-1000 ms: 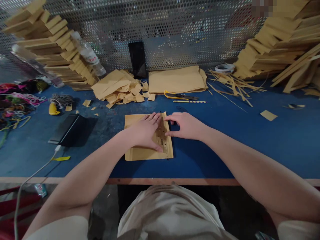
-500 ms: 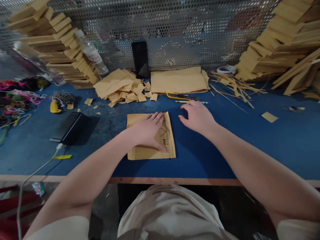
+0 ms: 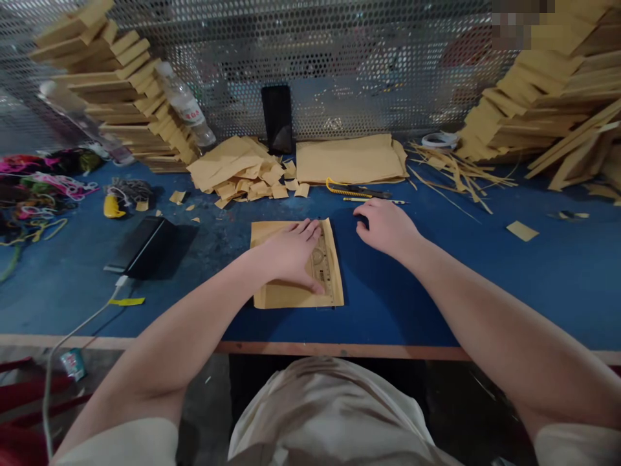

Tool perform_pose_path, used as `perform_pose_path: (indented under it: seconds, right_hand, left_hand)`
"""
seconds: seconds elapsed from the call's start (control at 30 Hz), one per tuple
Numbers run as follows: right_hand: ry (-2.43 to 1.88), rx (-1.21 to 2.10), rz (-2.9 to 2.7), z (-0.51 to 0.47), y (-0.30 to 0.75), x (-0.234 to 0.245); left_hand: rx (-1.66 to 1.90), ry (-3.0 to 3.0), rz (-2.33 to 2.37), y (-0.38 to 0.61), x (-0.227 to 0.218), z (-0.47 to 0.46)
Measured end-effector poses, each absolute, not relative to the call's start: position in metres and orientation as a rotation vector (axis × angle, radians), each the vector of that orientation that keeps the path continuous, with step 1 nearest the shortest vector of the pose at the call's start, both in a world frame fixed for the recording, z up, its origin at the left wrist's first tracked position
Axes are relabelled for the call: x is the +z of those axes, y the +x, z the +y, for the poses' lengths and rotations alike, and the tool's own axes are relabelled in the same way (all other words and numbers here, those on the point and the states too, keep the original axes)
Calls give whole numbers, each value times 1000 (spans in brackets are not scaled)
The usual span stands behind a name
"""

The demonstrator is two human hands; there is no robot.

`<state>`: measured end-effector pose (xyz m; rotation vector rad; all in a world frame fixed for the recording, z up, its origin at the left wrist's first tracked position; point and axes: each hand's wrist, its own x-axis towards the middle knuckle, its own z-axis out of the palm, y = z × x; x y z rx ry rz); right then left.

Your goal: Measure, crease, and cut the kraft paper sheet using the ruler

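Note:
My left hand (image 3: pixel 294 255) lies flat with its fingers stretched and thumb spread, pressing a clear plastic ruler (image 3: pixel 321 265) onto a piece of brown kraft paper (image 3: pixel 272 296). The ruler runs along the paper's right side, partly covered by the hand. To the right of the paper, my right hand (image 3: pixel 388 226) rests low over the blue tabletop, holding nothing, fingers loosely bent and thumb apart from them. Just beyond its fingertips lie a pencil (image 3: pixel 356 200) and a yellow and black utility knife (image 3: pixel 356 190).
Behind are kraft paper scraps (image 3: pixel 242 171), a folded paper stack (image 3: pixel 344 158), a leaning phone (image 3: pixel 277 120) and thin paper strips (image 3: pixel 456 169). Tall stacks of folded paper (image 3: pixel 140 103) flank both sides. A black box-like device (image 3: pixel 145 246) with a white cable stands at left, near coloured yarn (image 3: pixel 33 188).
The view has shifted slightly. My right thumb has drawn in a little towards its fingers, while my left hand stays on the ruler and paper.

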<state>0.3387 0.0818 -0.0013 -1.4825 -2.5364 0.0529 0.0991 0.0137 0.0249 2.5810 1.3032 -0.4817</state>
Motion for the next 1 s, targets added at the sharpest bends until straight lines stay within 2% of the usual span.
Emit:
perform_pose_path:
  seconds: [0.4, 1.0]
  right_hand:
    - [-1518, -99, -2655, 83, 335, 3]
    - [-1410, 218, -2374, 87, 338, 2]
  left_hand:
    - [-482, 2601, 1308, 102, 26, 16]
    - [-711, 2592, 1399, 132, 44, 24]
